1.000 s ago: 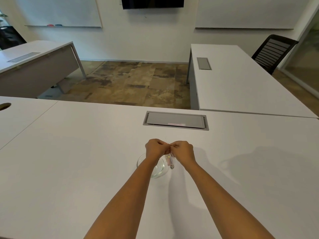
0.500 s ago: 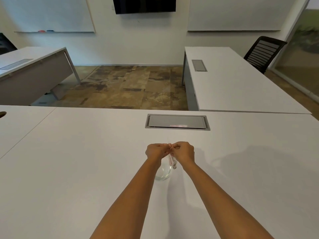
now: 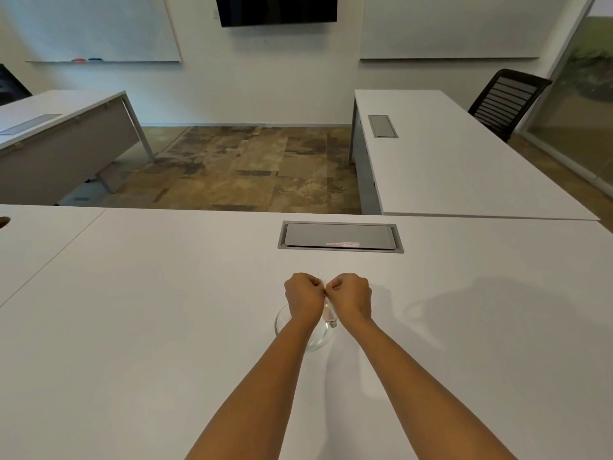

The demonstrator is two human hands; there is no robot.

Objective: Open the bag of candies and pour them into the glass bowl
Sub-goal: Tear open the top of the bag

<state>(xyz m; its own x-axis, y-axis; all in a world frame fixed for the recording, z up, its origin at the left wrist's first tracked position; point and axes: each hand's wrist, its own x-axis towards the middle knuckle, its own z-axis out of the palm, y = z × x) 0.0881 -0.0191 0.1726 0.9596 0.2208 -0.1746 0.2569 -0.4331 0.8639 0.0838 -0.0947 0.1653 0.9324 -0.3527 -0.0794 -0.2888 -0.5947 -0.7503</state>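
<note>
Both hands make the grip on one small thing: the left hand (image 3: 303,295) and the right hand (image 3: 350,293) are curled into loose fists with knuckles nearly touching, and each pinches the top edge of the bag of candies (image 3: 328,312) between thumb and forefinger, so neither is open and neither holds anything else. The bag is a small clear packet with a pinkish tint; its long axis runs straight down from the pinch, hanging between the two wrists, with its lower end dangling near the far right part of the rim of the glass bowl (image 3: 316,340). Whether that end touches the glass cannot be told. The bowl sits on the white worktop (image 3: 166,327), directly under the left wrist and partly hidden by the left forearm, so it lies below and slightly toward the person from the pinch. The hands meet at the top seam, one on each side, equally near it, which suggests the tear is the step in hand and the seal looks unbroken; no candies show in the bowl. Since the bag hangs at the bowl's right edge rather than over its middle, the pour will probably need a small shift leftward and a tip of the opened end downward.
</note>
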